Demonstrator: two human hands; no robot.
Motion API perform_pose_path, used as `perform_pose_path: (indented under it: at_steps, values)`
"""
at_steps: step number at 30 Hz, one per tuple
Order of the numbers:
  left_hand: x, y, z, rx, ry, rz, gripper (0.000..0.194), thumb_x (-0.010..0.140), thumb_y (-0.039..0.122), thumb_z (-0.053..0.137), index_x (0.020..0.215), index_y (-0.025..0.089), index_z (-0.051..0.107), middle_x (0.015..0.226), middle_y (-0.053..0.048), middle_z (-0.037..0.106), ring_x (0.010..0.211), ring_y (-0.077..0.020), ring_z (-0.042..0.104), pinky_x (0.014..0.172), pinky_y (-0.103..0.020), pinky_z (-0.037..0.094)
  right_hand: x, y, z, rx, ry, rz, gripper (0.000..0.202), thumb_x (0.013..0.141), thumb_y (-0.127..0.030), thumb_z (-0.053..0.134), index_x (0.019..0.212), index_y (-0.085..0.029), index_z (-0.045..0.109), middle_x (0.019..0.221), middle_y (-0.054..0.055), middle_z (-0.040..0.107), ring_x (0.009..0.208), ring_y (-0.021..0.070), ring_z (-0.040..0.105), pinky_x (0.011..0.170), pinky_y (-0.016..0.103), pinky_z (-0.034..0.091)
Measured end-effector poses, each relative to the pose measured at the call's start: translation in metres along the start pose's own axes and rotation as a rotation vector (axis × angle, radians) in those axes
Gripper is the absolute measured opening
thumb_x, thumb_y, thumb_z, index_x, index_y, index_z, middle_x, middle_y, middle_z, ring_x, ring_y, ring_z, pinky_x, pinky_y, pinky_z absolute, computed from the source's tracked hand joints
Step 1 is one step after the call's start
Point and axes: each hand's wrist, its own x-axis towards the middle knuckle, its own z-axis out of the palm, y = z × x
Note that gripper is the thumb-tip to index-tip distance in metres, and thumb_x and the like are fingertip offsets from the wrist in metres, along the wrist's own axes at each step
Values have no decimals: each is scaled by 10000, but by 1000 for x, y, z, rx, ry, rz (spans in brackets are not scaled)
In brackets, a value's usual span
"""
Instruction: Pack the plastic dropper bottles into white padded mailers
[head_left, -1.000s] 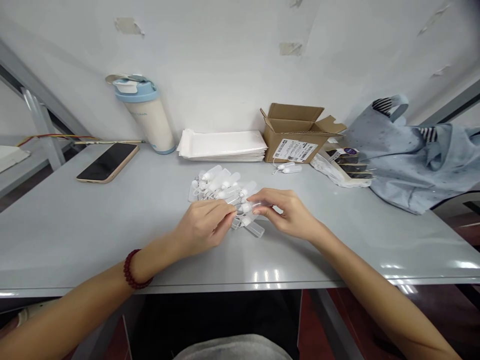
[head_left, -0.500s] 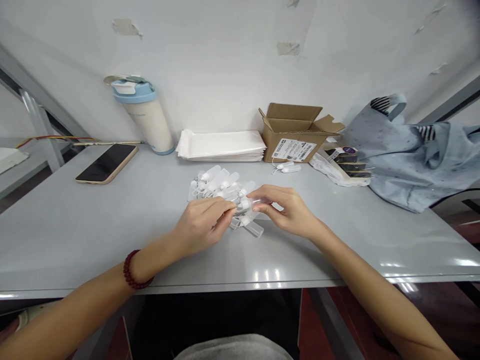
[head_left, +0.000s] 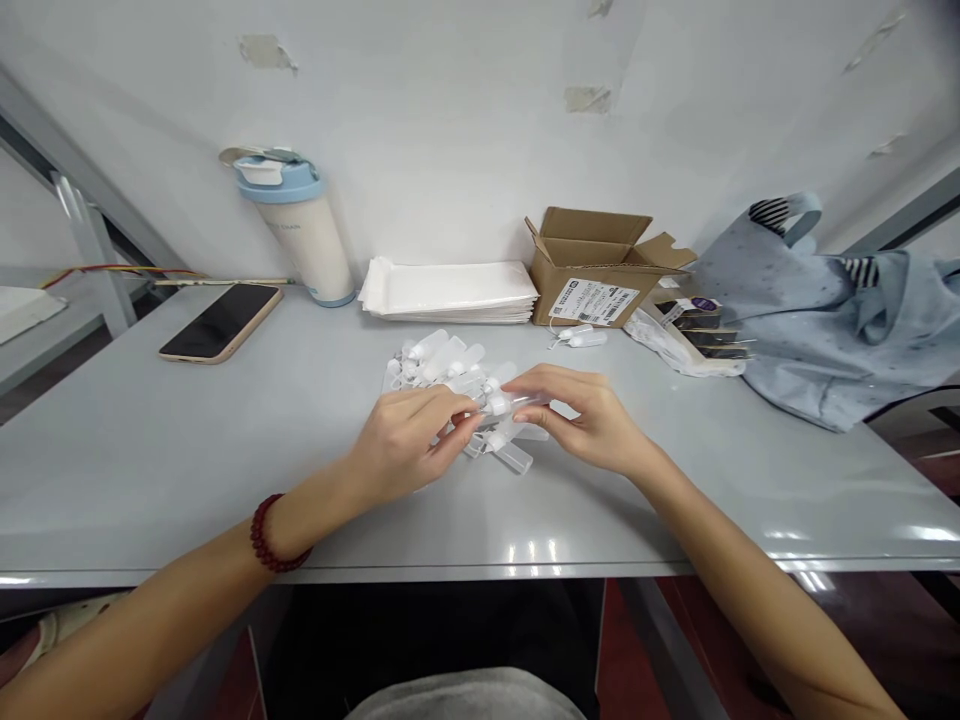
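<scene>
Between thumb and fingers, my right hand (head_left: 581, 415) grips the clear body of a small plastic dropper bottle (head_left: 501, 402), which lies roughly level with its white top toward the left. My left hand (head_left: 420, 435) is closed in a pinch right at that top; its fingertips hide the small part they hold, perhaps the bottle's tip or cap. Beneath and behind both hands lies a loose pile of similar translucent bottles (head_left: 442, 358), several with thin white straps. One bottle (head_left: 514, 457) points out of the pile toward the front edge.
Along the wall stand a tumbler (head_left: 307, 240), a stack of white envelopes (head_left: 450, 290) and an open cardboard box (head_left: 592, 260) with small bottles (head_left: 587, 339) before it. A phone (head_left: 221, 323) lies left. Right are a plastic-wrapped pack (head_left: 697, 330) and a blue cloth bag (head_left: 817, 320).
The camera view has shifted slightly. My left fingertips have closed in on the bottle's white top, while my right hand keeps its hold on the body. The pile looks unchanged.
</scene>
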Motion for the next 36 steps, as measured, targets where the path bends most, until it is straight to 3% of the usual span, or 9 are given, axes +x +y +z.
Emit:
perform_pose_path:
  at_steps: [6, 11, 14, 19, 27, 36]
  values:
    - [-2, 0, 2, 36, -39, -32, 116, 900, 139, 549, 798, 166, 598, 574, 38, 572, 467, -84, 490, 486, -200, 379, -1, 18, -14, -90, 81, 53, 217, 889, -368, 621, 1042, -217, 649, 966, 54, 715, 862, 188, 666, 701, 302, 551]
    - [-3, 0, 3, 61, -105, -50, 129, 900, 142, 537, 783, 168, 583, 594, 39, 603, 465, -82, 513, 479, -200, 360, -7, 67, -41, -352, 232, 206, 241, 944, -352, 522, 1066, -176, 632, 1024, 115, 673, 932, 235, 639, 742, 380, 545]
    - [-3, 0, 3, 58, -133, -45, 124, 904, 220, 566, 798, 159, 585, 619, 29, 619, 447, -75, 494, 470, -200, 359, -15, 102, -52, -487, 179, 257, 270, 930, -343, 568, 1125, -158, 599, 1120, 82, 631, 1015, 223, 615, 871, 445, 509]
    - [-4, 0, 2, 42, -140, -77, 175, 930, 245, 524, 798, 157, 595, 615, 14, 613, 467, -81, 487, 479, -201, 368, -26, 137, -53, -585, 41, 283, 303, 933, -337, 572, 1192, -180, 570, 1216, 80, 590, 1027, 210, 611, 864, 427, 523]
    - [-2, -1, 1, 16, -99, -90, 188, 928, 189, 498, 762, 159, 582, 586, 24, 592, 468, -77, 484, 475, -198, 360, -30, 154, -58, -638, -37, 315, 306, 932, -337, 574, 1193, -178, 568, 1207, 79, 593, 1013, 207, 615, 854, 421, 527]
    - [0, 0, -1, 2, -90, -69, 177, 918, 163, 503, 758, 157, 578, 574, 31, 574, 460, -75, 465, 470, -199, 365, -30, 150, -53, -573, -77, 364, 304, 933, -336, 572, 1194, -180, 568, 1213, 79, 590, 1017, 207, 614, 856, 421, 527]
